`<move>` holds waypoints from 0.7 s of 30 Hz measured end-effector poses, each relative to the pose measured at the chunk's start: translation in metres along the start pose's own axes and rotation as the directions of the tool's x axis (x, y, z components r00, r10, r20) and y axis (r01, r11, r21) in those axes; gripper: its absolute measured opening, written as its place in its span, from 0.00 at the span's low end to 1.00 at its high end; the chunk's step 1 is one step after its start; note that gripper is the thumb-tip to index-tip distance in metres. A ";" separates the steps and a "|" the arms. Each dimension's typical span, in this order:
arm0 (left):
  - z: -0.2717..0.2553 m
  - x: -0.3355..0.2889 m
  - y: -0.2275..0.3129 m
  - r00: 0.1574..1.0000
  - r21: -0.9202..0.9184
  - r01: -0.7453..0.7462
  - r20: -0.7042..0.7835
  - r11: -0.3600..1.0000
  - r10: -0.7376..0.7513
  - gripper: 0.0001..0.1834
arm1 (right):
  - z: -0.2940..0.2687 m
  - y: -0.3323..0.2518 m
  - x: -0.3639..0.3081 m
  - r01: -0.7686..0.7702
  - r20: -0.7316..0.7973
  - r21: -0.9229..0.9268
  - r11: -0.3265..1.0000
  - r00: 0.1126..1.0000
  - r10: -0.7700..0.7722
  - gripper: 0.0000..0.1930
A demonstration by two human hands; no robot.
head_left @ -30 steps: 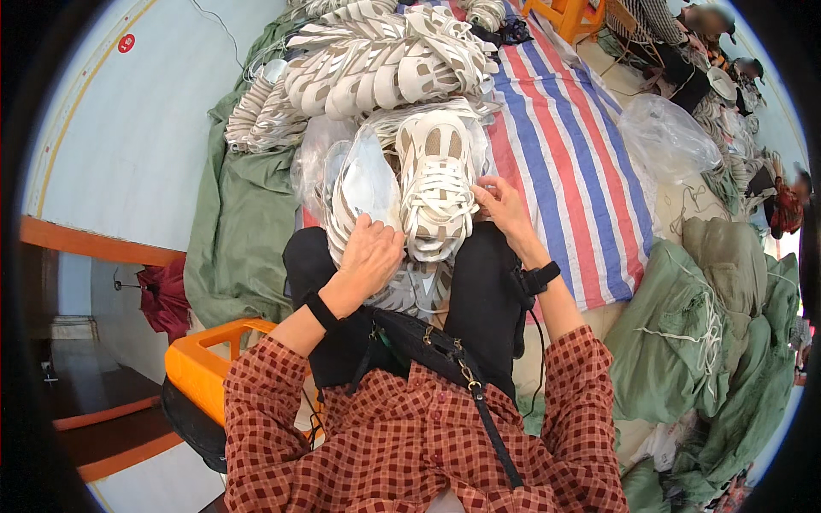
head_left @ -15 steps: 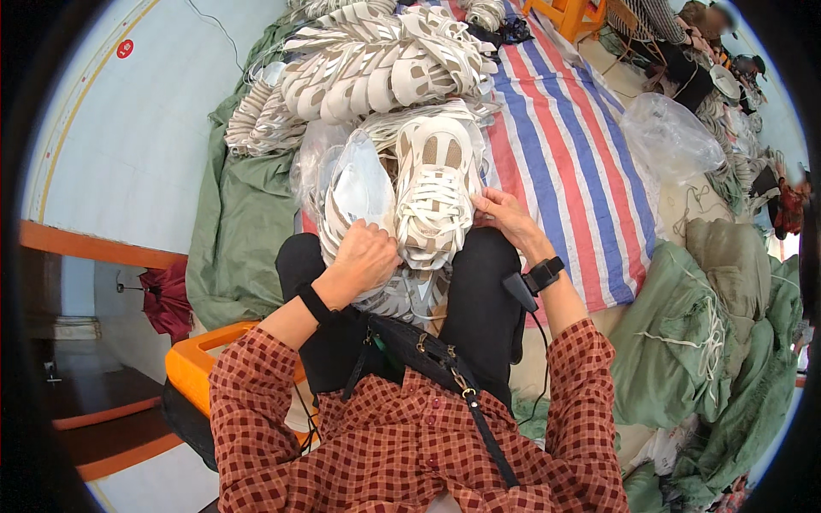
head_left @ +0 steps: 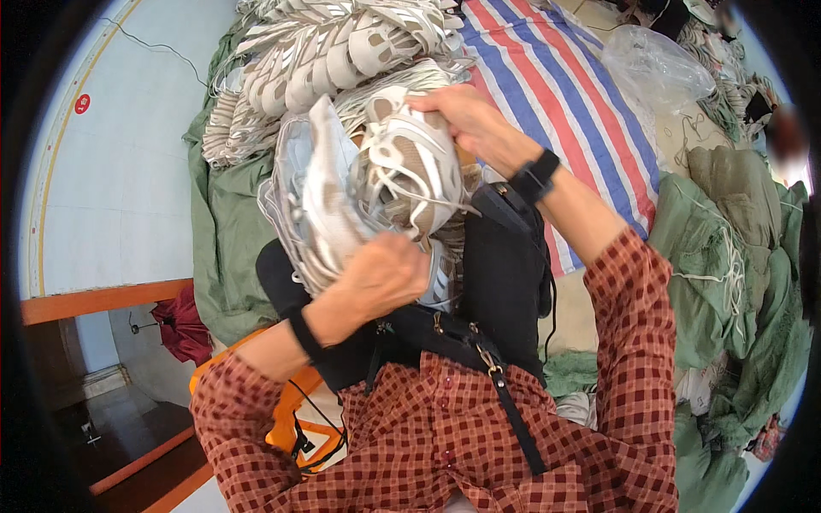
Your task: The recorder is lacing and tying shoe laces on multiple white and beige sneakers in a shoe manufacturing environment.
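Observation:
A beige and white laced shoe upper is tilted over my lap, its laces loose and blurred. My right hand is closed on its far end, thumb and fingers at the edge. Low by its near end, my left hand is curled into a fist; blur hides what its fingers hold. Directly left of the laced upper, a blurred stack of pale uppers with light blue lining leans over my left knee.
A large pile of beige shoe uppers lies beyond my lap. Striped red, white and blue sheeting spreads to the right, with a clear plastic bag beside it. Green sacks sit further right. An orange stool stands at my left.
My right hand has moved up from the upper's side to its far end, and the upper has tilted. My left hand has moved lower and slightly right. The camera view has shifted.

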State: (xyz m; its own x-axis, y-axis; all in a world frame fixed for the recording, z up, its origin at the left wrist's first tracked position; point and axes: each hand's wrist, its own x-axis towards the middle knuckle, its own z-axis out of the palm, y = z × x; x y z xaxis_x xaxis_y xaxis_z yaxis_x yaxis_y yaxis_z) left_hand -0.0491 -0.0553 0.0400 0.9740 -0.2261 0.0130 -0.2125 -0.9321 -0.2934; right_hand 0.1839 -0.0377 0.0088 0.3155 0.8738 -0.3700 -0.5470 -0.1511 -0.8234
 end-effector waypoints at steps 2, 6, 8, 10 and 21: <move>0.007 0.014 0.009 0.995 0.063 -0.102 0.019 0.993 0.101 0.05 | 0.021 0.000 0.008 0.046 -0.070 -0.315 0.948 0.995 -0.071 0.09; 0.026 0.031 0.010 0.973 0.023 -0.101 0.209 0.995 0.094 0.07 | 0.050 0.009 0.001 0.056 -0.100 -0.331 0.942 0.991 -0.094 0.10; 0.027 0.035 0.006 0.960 0.061 -0.102 0.267 0.993 0.082 0.07 | 0.048 0.009 -0.010 0.068 -0.002 -0.571 0.818 0.996 -0.085 0.11; 0.024 0.040 0.001 0.993 -0.123 -0.040 -0.117 0.992 0.026 0.08 | 0.035 0.003 -0.020 0.101 0.091 -0.643 0.759 0.994 -0.055 0.10; 0.034 0.074 -0.001 0.984 0.231 0.177 -0.011 0.957 -0.179 0.16 | 0.019 0.012 -0.022 0.628 0.540 -0.743 0.234 0.768 -0.345 0.13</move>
State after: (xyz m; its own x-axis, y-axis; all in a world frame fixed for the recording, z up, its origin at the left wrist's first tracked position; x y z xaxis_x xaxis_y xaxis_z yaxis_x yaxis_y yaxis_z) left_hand 0.0256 -0.0616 0.0086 0.9954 -0.0588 0.0761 -0.0130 -0.8665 -0.4991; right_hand 0.1560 -0.0501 0.0154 0.0119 0.9726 0.2321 0.6456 0.1697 -0.7445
